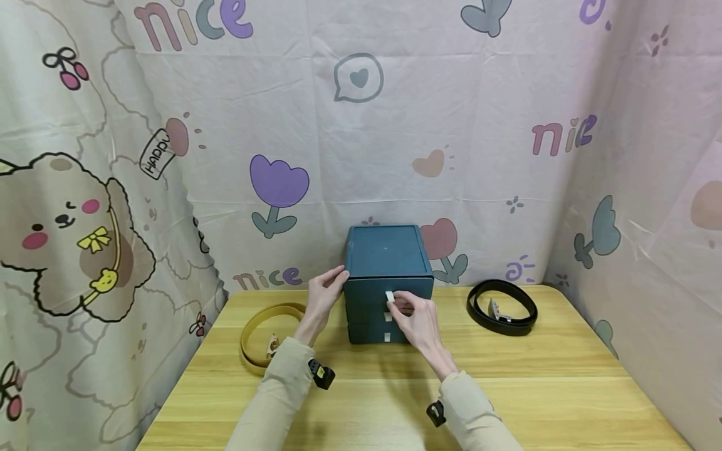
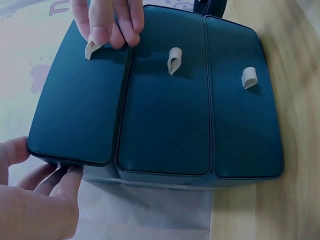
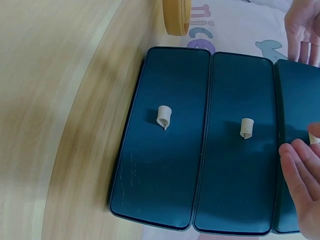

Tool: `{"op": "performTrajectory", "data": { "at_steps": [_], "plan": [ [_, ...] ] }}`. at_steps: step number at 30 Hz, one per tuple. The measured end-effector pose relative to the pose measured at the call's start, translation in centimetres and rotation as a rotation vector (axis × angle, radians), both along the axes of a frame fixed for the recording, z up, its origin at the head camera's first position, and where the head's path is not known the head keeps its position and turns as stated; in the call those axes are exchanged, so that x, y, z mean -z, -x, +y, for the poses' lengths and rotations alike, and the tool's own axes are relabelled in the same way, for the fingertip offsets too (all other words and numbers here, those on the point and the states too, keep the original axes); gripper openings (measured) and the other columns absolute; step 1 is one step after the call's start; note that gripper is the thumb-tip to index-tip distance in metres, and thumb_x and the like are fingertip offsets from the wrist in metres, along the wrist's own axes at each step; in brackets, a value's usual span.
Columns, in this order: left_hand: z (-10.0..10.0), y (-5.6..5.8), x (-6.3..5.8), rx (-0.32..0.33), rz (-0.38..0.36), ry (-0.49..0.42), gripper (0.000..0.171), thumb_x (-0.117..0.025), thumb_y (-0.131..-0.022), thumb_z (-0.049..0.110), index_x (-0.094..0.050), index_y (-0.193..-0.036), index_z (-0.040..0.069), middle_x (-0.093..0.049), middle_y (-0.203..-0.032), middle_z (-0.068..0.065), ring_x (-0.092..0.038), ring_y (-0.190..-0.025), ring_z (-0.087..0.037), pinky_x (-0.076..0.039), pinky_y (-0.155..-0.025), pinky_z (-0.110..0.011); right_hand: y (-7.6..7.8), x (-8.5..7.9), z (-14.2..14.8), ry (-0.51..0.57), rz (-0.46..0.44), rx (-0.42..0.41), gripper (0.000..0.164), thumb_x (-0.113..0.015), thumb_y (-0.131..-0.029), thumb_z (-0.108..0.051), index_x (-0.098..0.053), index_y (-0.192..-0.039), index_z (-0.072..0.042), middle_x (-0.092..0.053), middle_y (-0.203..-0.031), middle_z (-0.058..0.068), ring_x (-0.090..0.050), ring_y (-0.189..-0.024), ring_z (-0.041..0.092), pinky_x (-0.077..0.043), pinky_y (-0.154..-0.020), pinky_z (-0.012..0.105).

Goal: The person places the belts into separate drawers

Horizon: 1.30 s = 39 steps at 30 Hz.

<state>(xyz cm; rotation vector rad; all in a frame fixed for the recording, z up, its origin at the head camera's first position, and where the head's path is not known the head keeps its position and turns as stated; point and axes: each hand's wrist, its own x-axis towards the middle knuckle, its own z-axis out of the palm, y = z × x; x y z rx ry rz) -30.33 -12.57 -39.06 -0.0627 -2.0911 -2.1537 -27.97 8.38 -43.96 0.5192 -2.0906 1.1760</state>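
A dark blue drawer box (image 1: 389, 250) with three stacked drawers stands at the back of the table, each front bearing a small pale loop tab. My right hand (image 1: 418, 316) pinches the top drawer's tab (image 1: 390, 297) between thumb and fingertips. At the box's upper left front corner, my left hand (image 1: 326, 294) rests with its fingers against the side, as the left wrist view shows closely. The middle tab (image 2: 174, 61) and the bottom tab (image 2: 249, 77) hang free. Whether the top drawer stands slightly out, I cannot tell.
To the left of the box lies a coiled tan belt (image 1: 248, 351) with a metal buckle, partly behind my left arm. A coiled black belt (image 1: 527, 322) lies on the right. Behind the wooden table (image 1: 564, 388) hangs a printed cloth (image 1: 395, 131).
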Motion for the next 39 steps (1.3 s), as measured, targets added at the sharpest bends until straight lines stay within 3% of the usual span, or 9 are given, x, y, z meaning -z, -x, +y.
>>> {"op": "performTrajectory", "data": {
  "at_steps": [39],
  "plan": [
    [0.00, 0.13, 0.07, 0.007, -0.004, 0.008, 0.043, -0.061, -0.101, 0.016, -0.057, -0.141, 0.000, -0.057, -0.144, -0.024, -0.054, -0.135, -0.033, -0.043, -0.112, -0.045, 0.66, -0.04, -0.13, -0.006, -0.082, 0.032, 0.013, -0.079, -0.086, -0.008, -0.076, -0.097, -0.004, -0.079, -0.083, 0.009, -0.076, -0.075, 0.021, -0.063, -0.069, 0.034]
  ]
}}
